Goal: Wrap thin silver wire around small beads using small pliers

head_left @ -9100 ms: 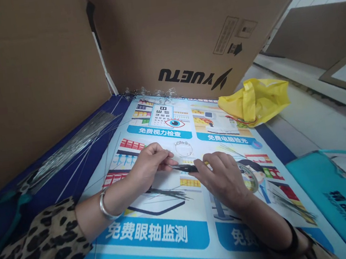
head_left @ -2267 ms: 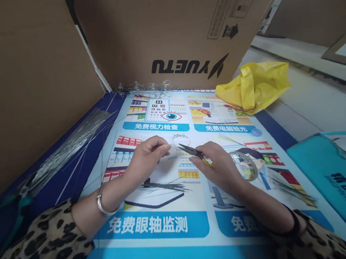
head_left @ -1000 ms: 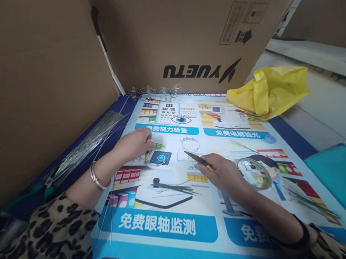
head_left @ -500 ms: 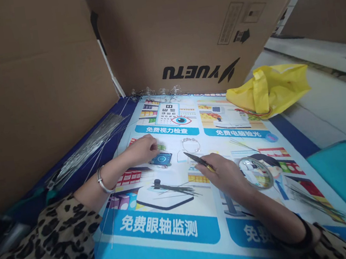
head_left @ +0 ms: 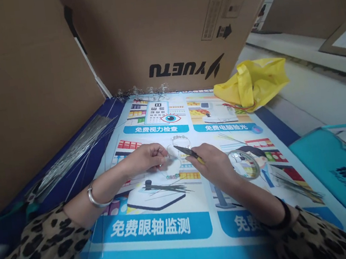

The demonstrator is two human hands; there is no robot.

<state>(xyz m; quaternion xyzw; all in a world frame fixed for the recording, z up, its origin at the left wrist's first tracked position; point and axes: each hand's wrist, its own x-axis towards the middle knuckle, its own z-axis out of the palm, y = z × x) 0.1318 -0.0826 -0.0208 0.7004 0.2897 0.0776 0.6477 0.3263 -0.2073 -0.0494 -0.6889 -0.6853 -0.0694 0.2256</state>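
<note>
My left hand (head_left: 146, 158) pinches a thin wire hoop with small beads (head_left: 173, 176) along its lower side, standing just above the printed sheet. My right hand (head_left: 214, 164) is wrapped round dark pliers with yellow on the handle (head_left: 189, 150). The plier tips point left, close to the top of the hoop; whether they touch the wire I cannot tell. Behind them a beaded ring (head_left: 180, 138) lies on the sheet. Short cut wires (head_left: 168, 188) lie below my hands, and a round wire coil or ring (head_left: 244, 164) sits by my right wrist.
Cardboard panels (head_left: 147, 31) stand at the back and left. A bundle of silvery wires (head_left: 76, 148) and teal-handled pliers (head_left: 31, 203) lie left. Several wire pieces with clear beads (head_left: 142, 92) line the back. A yellow bag (head_left: 251, 85) and turquoise bag (head_left: 334, 167) are right.
My left hand has moved right towards the pliers and lifted the beaded wire hoop. My right hand still grips the pliers. The whole view has shifted slightly.
</note>
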